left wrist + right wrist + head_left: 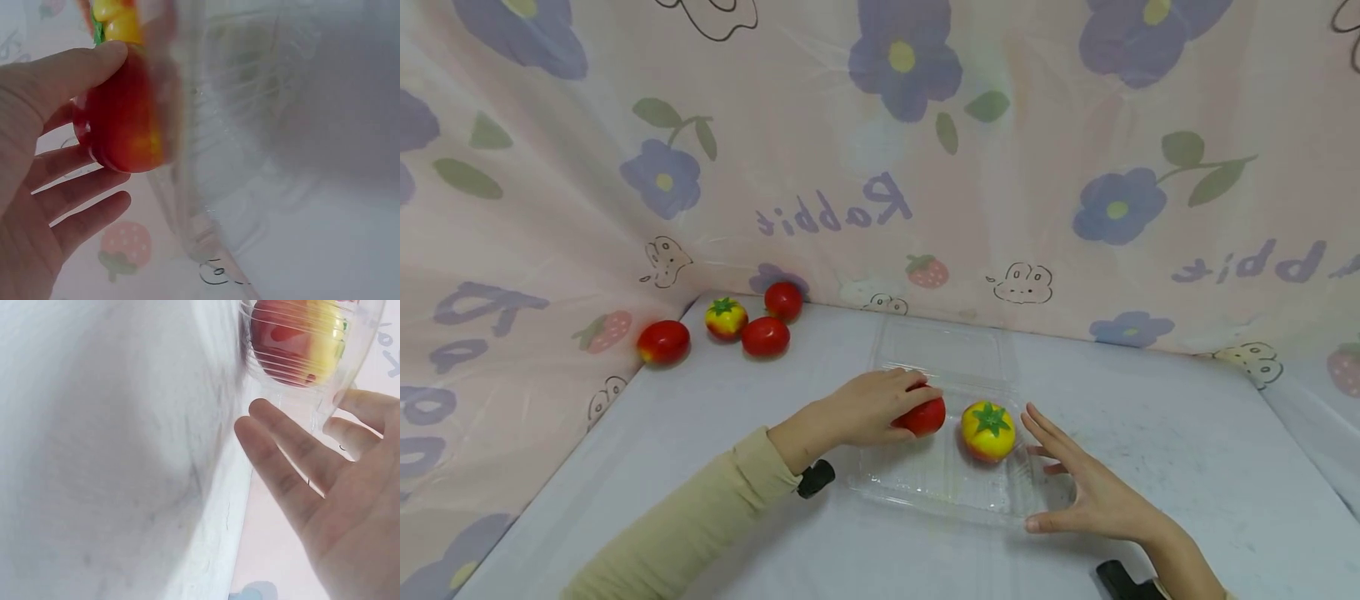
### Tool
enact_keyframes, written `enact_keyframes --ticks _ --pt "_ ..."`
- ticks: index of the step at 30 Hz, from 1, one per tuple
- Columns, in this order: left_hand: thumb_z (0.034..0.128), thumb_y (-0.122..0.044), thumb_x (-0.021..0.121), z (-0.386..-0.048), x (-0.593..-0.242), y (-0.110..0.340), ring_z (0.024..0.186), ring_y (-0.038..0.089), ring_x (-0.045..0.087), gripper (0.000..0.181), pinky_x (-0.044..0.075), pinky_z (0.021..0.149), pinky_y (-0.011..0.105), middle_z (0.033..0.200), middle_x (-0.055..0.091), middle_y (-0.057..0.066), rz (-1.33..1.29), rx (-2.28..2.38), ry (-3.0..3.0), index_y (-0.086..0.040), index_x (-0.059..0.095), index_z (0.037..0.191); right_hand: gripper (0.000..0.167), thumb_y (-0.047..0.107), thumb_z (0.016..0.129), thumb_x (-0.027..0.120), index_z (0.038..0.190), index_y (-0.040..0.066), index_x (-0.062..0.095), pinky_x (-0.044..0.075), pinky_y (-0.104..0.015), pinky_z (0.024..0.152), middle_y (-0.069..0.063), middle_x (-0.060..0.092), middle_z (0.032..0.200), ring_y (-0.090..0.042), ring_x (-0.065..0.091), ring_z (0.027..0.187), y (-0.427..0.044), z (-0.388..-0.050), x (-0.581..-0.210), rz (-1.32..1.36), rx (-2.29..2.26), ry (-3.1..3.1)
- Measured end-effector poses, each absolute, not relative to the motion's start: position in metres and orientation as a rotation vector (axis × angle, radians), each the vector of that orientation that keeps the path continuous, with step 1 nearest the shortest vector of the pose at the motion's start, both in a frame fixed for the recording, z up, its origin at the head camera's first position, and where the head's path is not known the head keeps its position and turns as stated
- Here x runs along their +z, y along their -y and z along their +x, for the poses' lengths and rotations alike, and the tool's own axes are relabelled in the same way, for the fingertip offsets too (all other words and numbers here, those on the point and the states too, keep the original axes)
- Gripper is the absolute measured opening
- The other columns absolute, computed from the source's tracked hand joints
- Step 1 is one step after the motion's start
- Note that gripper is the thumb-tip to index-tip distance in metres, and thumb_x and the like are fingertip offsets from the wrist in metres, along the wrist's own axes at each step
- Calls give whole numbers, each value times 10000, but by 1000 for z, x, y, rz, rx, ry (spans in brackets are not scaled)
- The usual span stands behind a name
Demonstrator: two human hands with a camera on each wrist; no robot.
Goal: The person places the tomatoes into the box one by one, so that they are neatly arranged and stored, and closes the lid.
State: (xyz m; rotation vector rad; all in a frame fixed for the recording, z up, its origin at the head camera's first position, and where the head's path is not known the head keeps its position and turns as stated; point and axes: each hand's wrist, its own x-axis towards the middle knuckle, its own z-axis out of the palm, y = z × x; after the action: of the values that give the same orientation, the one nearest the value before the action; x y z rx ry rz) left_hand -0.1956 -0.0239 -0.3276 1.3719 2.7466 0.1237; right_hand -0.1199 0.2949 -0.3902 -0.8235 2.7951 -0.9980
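My left hand holds a smooth red tomato over the left half of a clear plastic clamshell box. In the left wrist view the thumb lies on the top of this red tomato, with fingers behind it. A yellow-and-red tomato with a green star-shaped top sits in the right half of the box. Beside the box's right wall is my right hand, fingers spread and holding nothing. The right wrist view shows that tomato through the ribbed plastic wall, just beyond the fingertips.
The box's lid lies folded back toward the curtain. At the back left are several more tomatoes: a red one, a yellow one and two other red ones. A patterned curtain closes off the white table's back and left sides.
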Motion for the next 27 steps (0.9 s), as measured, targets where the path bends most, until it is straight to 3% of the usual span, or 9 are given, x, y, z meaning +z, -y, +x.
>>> enact_keyframes --ticks 10,15,27 --pt "891 -356 670 -199 -318 1 1141 163 537 546 481 963 276 1280 540 8 1437 -133 -2676 -232 481 1388 1172 404 653 869 1549 168 151 533 -307 894 -129 105 1611 -336 529 1191 -297 -123 -387 -777 -1003 -2783" --pt "901 -376 651 -202 -324 -10 1114 157 546 522 484 949 260 1247 547 10 1449 -196 -2655 -235 492 1378 1171 407 652 869 1549 213 141 530 -304 897 -31 81 1624 -312 528 1200 -298 -122 -388 -782 -1016 -2779" --pt "886 -374 673 -199 -334 -21 1153 157 541 585 461 1002 267 1330 520 13 1396 -300 -2636 -253 450 1413 1170 381 656 873 1548 238 130 535 -296 883 -20 80 1624 -296 535 1195 -296 -122 -390 -798 -1035 -2778"
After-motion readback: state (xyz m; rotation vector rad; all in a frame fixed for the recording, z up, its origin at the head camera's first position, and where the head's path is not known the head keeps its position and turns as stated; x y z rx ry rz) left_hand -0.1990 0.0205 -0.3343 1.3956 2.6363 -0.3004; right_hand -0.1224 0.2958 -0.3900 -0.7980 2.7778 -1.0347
